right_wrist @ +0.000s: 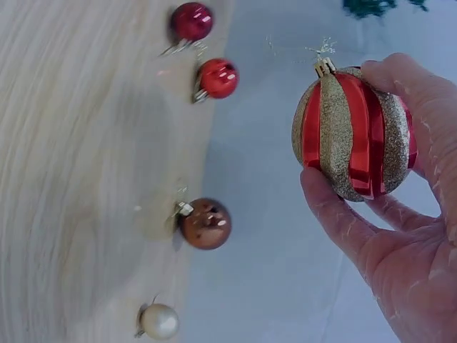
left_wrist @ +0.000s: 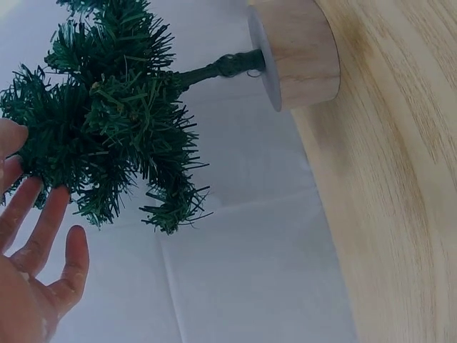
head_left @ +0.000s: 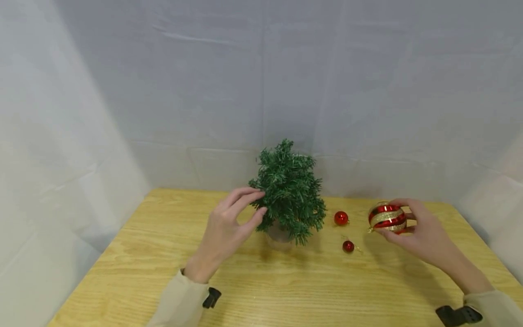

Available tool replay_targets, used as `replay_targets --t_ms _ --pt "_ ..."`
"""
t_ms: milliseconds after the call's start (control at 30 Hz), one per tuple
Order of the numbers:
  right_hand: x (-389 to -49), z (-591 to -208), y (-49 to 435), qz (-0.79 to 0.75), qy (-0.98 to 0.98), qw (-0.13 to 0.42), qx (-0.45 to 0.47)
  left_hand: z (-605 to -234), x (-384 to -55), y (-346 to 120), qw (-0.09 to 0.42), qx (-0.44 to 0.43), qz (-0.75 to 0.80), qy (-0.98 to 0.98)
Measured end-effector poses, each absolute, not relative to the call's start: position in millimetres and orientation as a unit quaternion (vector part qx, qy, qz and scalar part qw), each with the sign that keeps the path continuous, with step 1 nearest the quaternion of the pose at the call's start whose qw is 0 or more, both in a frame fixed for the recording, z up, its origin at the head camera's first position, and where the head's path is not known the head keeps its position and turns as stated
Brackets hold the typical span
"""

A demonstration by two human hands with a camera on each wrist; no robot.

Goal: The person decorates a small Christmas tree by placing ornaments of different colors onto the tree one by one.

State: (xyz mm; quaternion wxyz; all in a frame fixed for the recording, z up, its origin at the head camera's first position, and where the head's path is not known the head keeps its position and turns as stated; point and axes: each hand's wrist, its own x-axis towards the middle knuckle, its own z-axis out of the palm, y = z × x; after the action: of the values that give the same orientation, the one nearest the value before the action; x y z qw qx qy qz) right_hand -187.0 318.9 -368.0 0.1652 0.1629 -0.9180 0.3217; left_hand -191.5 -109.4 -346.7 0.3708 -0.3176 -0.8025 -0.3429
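A small artificial Christmas tree (head_left: pixel 289 193) with green branches stands upright on a round wooden base (left_wrist: pixel 303 53). My left hand (head_left: pixel 229 225) is at its left side. In the left wrist view its loosely spread fingers (left_wrist: pixel 53 221) are at the branch tips and grip nothing; whether they touch the needles I cannot tell. To the right, my right hand (head_left: pixel 429 236) holds a large red-and-gold striped Christmas bauble (head_left: pixel 387 218) off the table, thumb and fingers round it. The right wrist view shows the bauble's gold cap (right_wrist: pixel 325 66) with a thin loop.
On the wooden table (head_left: pixel 286 290), a red bauble (head_left: pixel 341 218) and a smaller dark red bauble (head_left: pixel 348 246) lie between the tree and my right hand. A brown bauble (right_wrist: pixel 206 224) and a pale bauble (right_wrist: pixel 158 321) show in the right wrist view. White cloth (head_left: pixel 261 91) hangs behind.
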Motion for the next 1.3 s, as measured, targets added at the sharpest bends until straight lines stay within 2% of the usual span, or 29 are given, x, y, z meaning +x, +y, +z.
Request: replay_targets --t_ms 533,1300 --pt "-130 -347 278 0.458 -0.875 0.134 0.076 -349 -211 -117 0.398 -0.377 -0.326 -0.77" --pt "-90 -329 212 0.564 -0.781 0.237 0.123 -353 -235 -125 0.503 -0.431 -0.212 -0.719"
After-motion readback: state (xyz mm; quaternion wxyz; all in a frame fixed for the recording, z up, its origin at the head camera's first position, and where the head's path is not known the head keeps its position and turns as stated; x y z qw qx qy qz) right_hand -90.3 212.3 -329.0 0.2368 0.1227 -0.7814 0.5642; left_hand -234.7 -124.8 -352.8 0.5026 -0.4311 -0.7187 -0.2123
